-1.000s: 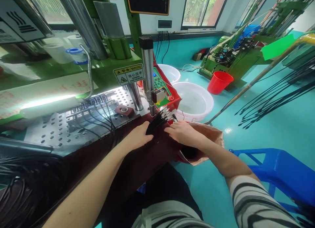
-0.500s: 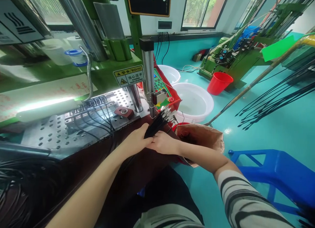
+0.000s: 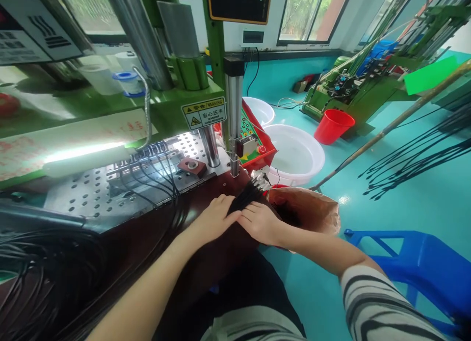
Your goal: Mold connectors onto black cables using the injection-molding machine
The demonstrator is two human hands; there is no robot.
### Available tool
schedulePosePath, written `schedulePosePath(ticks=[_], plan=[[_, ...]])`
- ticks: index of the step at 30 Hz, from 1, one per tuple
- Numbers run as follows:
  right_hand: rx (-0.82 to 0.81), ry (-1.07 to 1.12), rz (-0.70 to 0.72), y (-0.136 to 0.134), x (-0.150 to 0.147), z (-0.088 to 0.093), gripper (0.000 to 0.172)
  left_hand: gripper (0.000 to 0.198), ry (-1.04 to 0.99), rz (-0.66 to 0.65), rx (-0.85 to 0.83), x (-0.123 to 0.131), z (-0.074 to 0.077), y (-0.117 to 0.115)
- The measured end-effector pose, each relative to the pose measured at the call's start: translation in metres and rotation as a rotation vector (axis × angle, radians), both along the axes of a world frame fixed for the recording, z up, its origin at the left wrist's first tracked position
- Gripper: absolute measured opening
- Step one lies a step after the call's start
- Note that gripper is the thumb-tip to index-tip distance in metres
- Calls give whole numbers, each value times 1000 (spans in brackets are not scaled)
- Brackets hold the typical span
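A bundle of black cables (image 3: 244, 197) with silvery metal connectors (image 3: 260, 178) at its far end lies low over the front of the dark brown table (image 3: 206, 194). My left hand (image 3: 217, 217) is closed around the bundle from the left side. From the right, my right hand (image 3: 259, 222) presses its bent fingers against the same cables, touching the left fingertips. The cables' lower part is hidden beneath the hands. Left of them, several black cables run into a metal mould (image 3: 143, 171) on the machine's perforated plate (image 3: 88, 189).
A large pile of black cables (image 3: 47, 272) lies at the left. By my right forearm stands a paper-lined bin (image 3: 324, 208). Beyond are a red control panel (image 3: 270, 152), a white tub (image 3: 312, 152), a red bucket (image 3: 333, 127) and a blue stool (image 3: 430, 257). A metal post (image 3: 234, 115) rises close ahead.
Both hands have lowered the cable bundle toward the table, and its connectors sit lower. My right fingers have shifted up along the cables. The view has also turned slightly left.
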State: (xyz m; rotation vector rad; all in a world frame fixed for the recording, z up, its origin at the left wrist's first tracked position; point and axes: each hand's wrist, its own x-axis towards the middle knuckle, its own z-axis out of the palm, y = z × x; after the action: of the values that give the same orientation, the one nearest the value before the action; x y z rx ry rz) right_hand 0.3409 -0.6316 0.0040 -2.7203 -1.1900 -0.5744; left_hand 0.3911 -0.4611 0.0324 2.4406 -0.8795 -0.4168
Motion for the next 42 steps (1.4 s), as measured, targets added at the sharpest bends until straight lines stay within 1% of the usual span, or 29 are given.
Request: schedulePosePath(ticks=[2,4,7,9,12,15,18,20,23,25,27,30,32,34,35,38,40,42], plan=[[61,0,-57,-6,-10,4,20,49,-202,39,103,-13,-6,-3],[145,-4,-74,-10,-14,7,18,54,-373,69,168,-25,-10,-7],[229,23,-52,-10,-8,9,18,50,-514,103,189,-39,-11,-7],[223,91,-24,-11,-1,11,20,49,-559,128,204,-49,-11,2],[154,190,10,-14,8,12,21,46,-572,183,247,-71,-12,34],[94,227,22,-18,12,11,20,42,-573,311,308,-102,-15,79],[76,197,36,-14,16,11,32,40,-611,423,339,-134,-22,123],[31,161,61,-7,21,12,39,39,-645,458,344,-149,-27,146],[-81,152,139,4,33,17,47,39,-671,448,360,-155,-31,169],[-140,172,186,9,40,20,51,38,-670,434,377,-151,-31,178],[-166,187,201,11,45,22,51,37,-666,427,391,-145,-28,184],[-161,185,232,15,41,24,46,39,-656,436,390,-141,-25,187],[-150,197,275,22,32,25,44,39,-658,465,365,-141,-24,182],[-132,233,294,34,22,26,42,40,-663,470,311,-140,-24,167],[-123,253,292,40,17,27,41,41,-658,447,276,-138,-23,156],[-98,283,268,57,8,29,33,46,-625,321,172,-126,-22,118],[-113,269,233,60,9,31,30,44,-615,281,143,-116,-22,100],[-153,236,173,54,15,33,31,41,-618,265,138,-110,-23,93]])
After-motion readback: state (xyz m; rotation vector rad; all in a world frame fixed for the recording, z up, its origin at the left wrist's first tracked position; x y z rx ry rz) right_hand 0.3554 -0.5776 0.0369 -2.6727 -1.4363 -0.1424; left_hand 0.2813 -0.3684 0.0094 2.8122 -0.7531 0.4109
